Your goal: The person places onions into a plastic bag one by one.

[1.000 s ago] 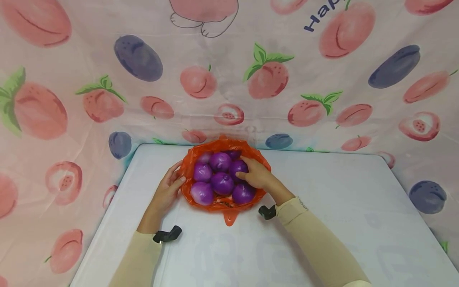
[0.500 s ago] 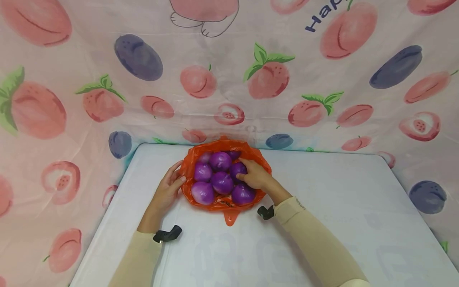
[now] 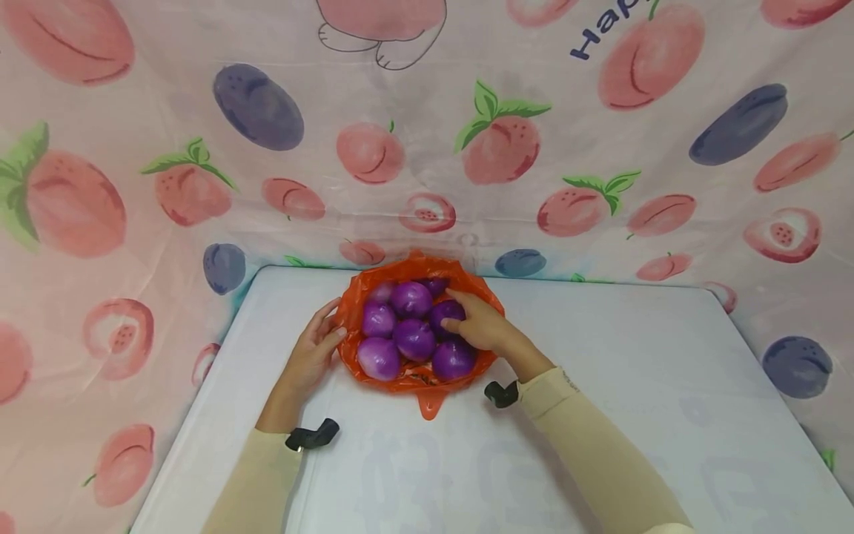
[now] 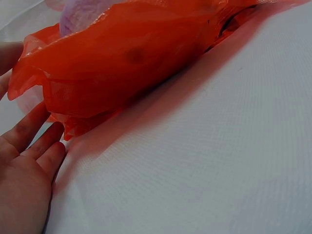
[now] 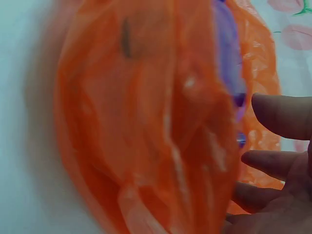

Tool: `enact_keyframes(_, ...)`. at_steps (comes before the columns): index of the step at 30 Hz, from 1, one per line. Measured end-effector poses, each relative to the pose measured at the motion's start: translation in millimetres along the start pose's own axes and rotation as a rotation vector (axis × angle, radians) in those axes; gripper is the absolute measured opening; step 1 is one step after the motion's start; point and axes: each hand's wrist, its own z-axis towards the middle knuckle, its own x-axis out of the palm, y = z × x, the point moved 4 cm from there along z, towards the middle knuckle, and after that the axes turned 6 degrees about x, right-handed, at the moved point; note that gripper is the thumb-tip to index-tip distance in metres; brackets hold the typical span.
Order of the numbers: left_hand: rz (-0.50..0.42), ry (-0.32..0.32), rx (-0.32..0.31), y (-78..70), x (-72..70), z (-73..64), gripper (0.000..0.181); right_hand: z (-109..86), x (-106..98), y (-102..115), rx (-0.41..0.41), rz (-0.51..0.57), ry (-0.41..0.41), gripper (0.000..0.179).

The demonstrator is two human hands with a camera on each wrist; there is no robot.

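An orange plastic bag (image 3: 412,387) sits on the white table with its mouth rolled wide. Several purple onions (image 3: 414,340) fill it, their skins shiny. My left hand (image 3: 312,350) touches the bag's left rim, thumb and fingers lightly spread; in the left wrist view its fingers (image 4: 30,127) look fairly straight against the film. Reaching in from the right, my right hand (image 3: 482,325) has thumb and forefinger around a dark purple onion (image 3: 443,315) at the right side. The right wrist view is blurred, and the bag wall hides most of that onion.
Behind the table (image 3: 634,356) hangs a fruit-printed cloth (image 3: 427,178), close to the bag's back edge. An orange flap (image 3: 431,404) sticks out toward me from the bag's front.
My right hand has shifted very slightly to the right, and the onion under its thumb seems to move a little with it. The left hand and the bag stay in place.
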Motion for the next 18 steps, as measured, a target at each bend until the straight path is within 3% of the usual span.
enact_keyframes(11, -0.041, -0.036, 0.000, -5.0, 3.3, -0.6, 0.060, -31.0, -20.8, 2.3, -0.011, 0.134, 0.022, 0.068)
enact_keyframes(15, -0.034, -0.062, 0.004, -19.2, 1.2, -0.9, 0.058, -49.5, -33.8, -2.5, -0.015, 0.205, 0.038, 0.071)
enact_keyframes(18, 0.043, -0.079, 0.032, -39.2, -1.9, -2.2, 0.055, -64.6, -44.7, -9.8, -0.049, 0.249, 0.044, 0.073)
